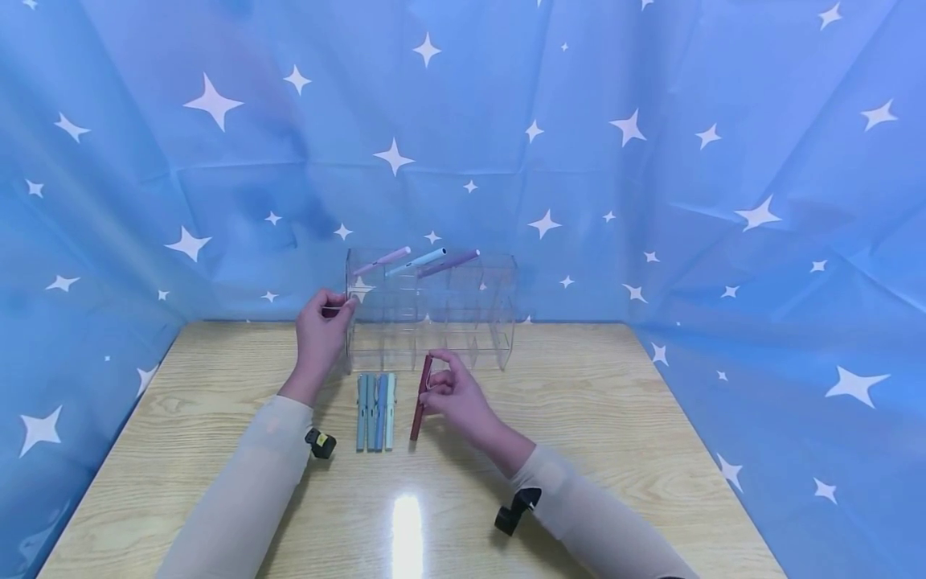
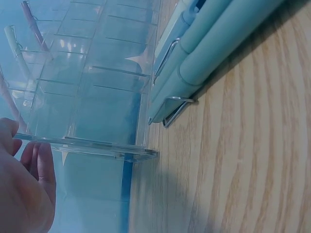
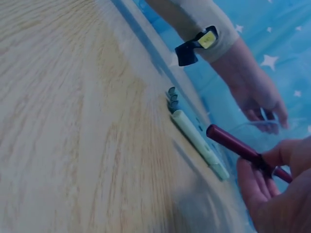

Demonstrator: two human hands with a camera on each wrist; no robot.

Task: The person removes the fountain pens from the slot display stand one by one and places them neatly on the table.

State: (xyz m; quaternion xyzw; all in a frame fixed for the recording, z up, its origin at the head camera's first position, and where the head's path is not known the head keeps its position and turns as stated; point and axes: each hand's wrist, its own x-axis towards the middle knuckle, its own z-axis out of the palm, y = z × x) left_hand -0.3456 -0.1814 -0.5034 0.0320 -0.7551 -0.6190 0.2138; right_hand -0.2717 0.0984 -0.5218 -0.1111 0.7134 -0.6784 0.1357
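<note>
My right hand (image 1: 457,396) pinches a dark red pen (image 1: 421,398) between thumb and fingers, just in front of a clear acrylic organizer (image 1: 432,351). In the right wrist view the same dark red pen (image 3: 235,143) points away from the fingers. My left hand (image 1: 322,326) grips the organizer's left side wall, thumb and fingers on either side of it in the left wrist view. Slanting in the organizer's top row are a pink pen (image 1: 391,258), a light blue pen (image 1: 423,260) and a purple pen (image 1: 452,263).
Several blue and green pens (image 1: 371,426) lie side by side on the wooden table (image 1: 579,418), left of the dark red pen. Behind the organizer hangs a blue curtain (image 1: 463,104) with white stars. Each sleeve carries a small black camera (image 1: 321,443).
</note>
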